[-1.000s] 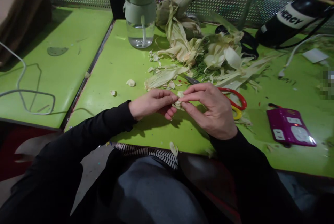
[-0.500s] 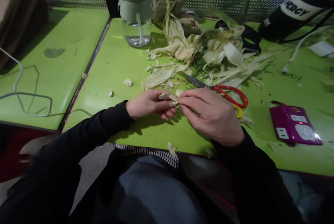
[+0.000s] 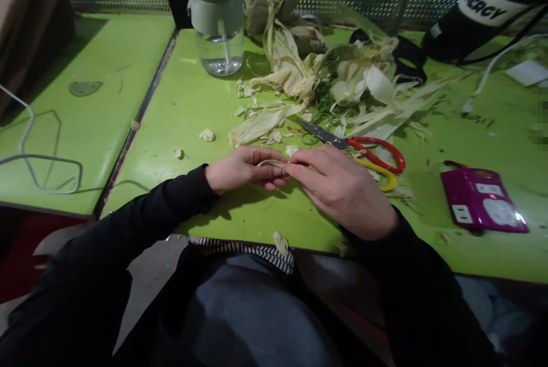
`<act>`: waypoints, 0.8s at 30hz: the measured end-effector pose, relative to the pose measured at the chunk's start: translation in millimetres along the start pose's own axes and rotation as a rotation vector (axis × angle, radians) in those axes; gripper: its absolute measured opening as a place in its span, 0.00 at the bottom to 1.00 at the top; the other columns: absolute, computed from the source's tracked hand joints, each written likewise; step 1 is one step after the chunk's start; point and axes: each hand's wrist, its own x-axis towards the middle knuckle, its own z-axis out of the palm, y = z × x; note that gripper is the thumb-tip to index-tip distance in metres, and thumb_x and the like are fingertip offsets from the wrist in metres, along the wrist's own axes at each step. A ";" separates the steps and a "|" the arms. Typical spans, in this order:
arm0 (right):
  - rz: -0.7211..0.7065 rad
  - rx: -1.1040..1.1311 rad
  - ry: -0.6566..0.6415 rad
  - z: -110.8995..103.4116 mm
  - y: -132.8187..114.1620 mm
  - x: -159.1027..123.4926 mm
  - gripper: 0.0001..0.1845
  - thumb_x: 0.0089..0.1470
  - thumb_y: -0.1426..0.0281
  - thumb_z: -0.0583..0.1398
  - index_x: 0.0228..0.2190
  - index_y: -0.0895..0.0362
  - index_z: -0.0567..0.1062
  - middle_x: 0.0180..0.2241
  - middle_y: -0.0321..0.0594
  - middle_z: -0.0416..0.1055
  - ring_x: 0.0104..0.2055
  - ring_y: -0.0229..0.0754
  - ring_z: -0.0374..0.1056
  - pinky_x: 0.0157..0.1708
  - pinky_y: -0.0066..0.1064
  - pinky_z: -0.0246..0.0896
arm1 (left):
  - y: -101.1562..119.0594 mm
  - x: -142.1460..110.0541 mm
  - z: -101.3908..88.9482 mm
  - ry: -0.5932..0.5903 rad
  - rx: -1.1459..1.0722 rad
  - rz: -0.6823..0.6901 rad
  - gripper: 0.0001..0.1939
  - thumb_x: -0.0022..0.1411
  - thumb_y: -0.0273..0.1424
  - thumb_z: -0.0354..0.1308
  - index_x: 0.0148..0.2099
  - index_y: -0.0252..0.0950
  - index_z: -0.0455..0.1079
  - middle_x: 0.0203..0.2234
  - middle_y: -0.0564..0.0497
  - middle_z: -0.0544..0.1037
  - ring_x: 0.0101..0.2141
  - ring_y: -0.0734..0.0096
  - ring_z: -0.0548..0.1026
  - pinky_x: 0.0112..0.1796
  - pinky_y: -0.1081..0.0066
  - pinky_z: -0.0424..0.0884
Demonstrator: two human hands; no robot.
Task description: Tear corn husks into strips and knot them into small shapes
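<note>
Between my two hands is a narrow pale strip of corn husk point(image 3: 274, 162), mostly covered by fingers. My left hand point(image 3: 248, 169) pinches it with thumb and fingers. From the right, the bent fingertips of my right hand point(image 3: 342, 187) close on its other end, touching the left fingertips. Just beyond my right hand lie scissors point(image 3: 329, 136) with one red and one yellow handle, blades pointing left and away. A flat piece of husk point(image 3: 265, 121) and small cut scraps rest beyond my hands. Behind them is a heap of dry corn husks point(image 3: 299, 70).
A green-lidded water bottle point(image 3: 220, 19) stands at the back. To the right lies a purple socket box point(image 3: 483, 198); a black bottle point(image 3: 488, 13) leans behind it. White cables run on both sides. The green table's front edge is close to my body.
My right hand has shifted slightly left, its fingertips meeting the left hand's. The husk strip is now more covered and more curved. More of the yellow scissor handle shows.
</note>
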 end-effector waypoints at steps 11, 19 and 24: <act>0.238 0.372 0.006 -4.4 14.7 -1.4 0.06 0.61 0.76 0.62 0.39 0.58 0.79 0.37 0.44 0.79 0.41 0.43 0.76 0.41 0.34 0.72 | 0.4 -3.7 -1.2 -0.090 -0.065 0.052 0.11 0.62 0.23 0.65 0.48 0.29 0.73 0.36 0.47 0.82 0.36 0.75 0.80 0.41 0.71 0.76; 0.277 0.508 -0.013 -8.7 14.6 -0.8 0.06 0.61 0.72 0.62 0.36 0.54 0.81 0.37 0.41 0.77 0.38 0.41 0.76 0.38 0.33 0.71 | -1.1 -3.4 -1.4 -0.113 -0.032 0.110 0.15 0.60 0.29 0.69 0.48 0.30 0.73 0.34 0.48 0.82 0.32 0.78 0.78 0.37 0.73 0.74; 0.496 0.520 0.090 -8.0 14.6 -0.9 0.16 0.63 0.66 0.61 0.52 0.54 0.76 0.49 0.48 0.76 0.48 0.47 0.74 0.46 0.39 0.71 | 4.7 -6.5 -0.4 -0.047 -0.067 0.170 0.16 0.59 0.29 0.69 0.48 0.30 0.72 0.31 0.51 0.80 0.31 0.78 0.78 0.38 0.72 0.75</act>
